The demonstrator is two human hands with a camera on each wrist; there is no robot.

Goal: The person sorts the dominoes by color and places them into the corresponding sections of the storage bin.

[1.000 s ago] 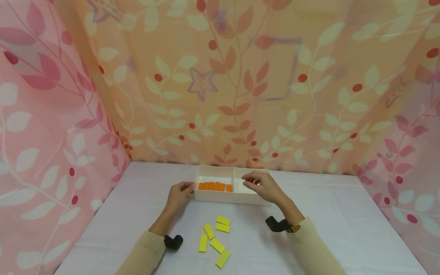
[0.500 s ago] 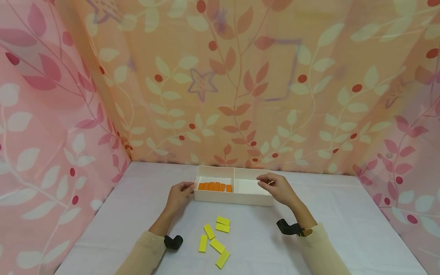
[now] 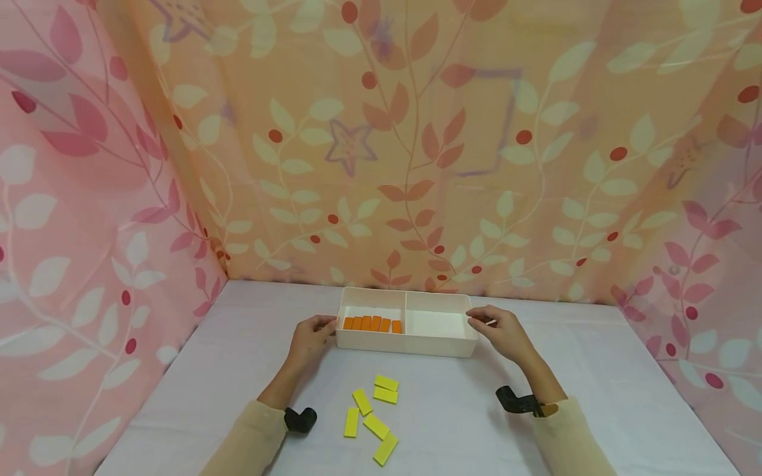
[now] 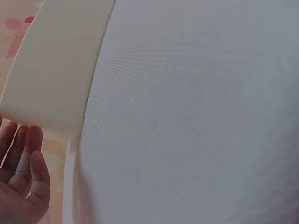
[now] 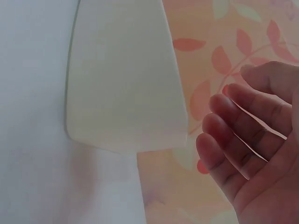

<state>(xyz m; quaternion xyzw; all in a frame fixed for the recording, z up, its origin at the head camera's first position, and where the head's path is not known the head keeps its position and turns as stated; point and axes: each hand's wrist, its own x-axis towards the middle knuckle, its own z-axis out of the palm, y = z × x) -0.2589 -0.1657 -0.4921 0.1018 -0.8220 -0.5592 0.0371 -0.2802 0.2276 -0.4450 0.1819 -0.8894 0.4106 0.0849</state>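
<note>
A white two-compartment box (image 3: 411,344) stands near the back of the table. Its left compartment has several orange blocks (image 3: 366,323) lined up along the front wall; nothing lies in the right one. My left hand (image 3: 312,340) touches the box's left end with its fingertips, and the left wrist view shows those fingers (image 4: 32,140) extended against the end wall. Beside the right end is my right hand (image 3: 505,334), holding nothing. In the right wrist view its relaxed fingers (image 5: 219,128) are apart from the box wall (image 5: 126,84).
Several yellow blocks (image 3: 376,425) lie scattered on the white tablecloth (image 3: 440,423) in front of the box, between my forearms. Floral fabric (image 3: 405,218) hangs close behind the box, and pink fabric (image 3: 89,297) borders the table's left side.
My right hand has moved rightward, from over the right compartment to just beside the box's right end. The left hand, box, orange blocks and yellow blocks have stayed in place.
</note>
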